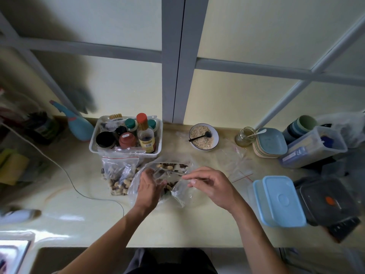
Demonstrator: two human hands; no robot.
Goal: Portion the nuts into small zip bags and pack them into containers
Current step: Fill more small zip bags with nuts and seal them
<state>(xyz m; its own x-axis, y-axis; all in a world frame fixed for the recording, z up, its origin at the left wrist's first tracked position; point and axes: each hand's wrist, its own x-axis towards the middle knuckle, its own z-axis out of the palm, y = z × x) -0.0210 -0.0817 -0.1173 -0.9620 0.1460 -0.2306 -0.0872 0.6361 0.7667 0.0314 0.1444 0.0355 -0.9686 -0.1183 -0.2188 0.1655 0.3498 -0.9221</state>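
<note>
A large clear bag of mixed nuts (pixel 169 168) lies open on the counter in front of me. My left hand (pixel 148 186) reaches into it, fingers curled around the plastic and nuts. My right hand (pixel 210 183) pinches the rim of a small clear zip bag (pixel 180 191) beside the large one. A filled zip bag of nuts (pixel 118 175) with a red seal line lies to the left. Empty zip bags (pixel 235 163) lie flat to the right. Blue-lidded containers (pixel 280 200) stand at the right.
A white basket of bottles and jars (pixel 126 135) stands behind the bags. A bowl of oats with a black spoon (pixel 203 136), a glass jar (pixel 244 136), stacked plates (pixel 269 142), a long plastic box (pixel 313 147) and a dark container (pixel 327 202) line the right. A white cable (pixel 65 173) crosses the left.
</note>
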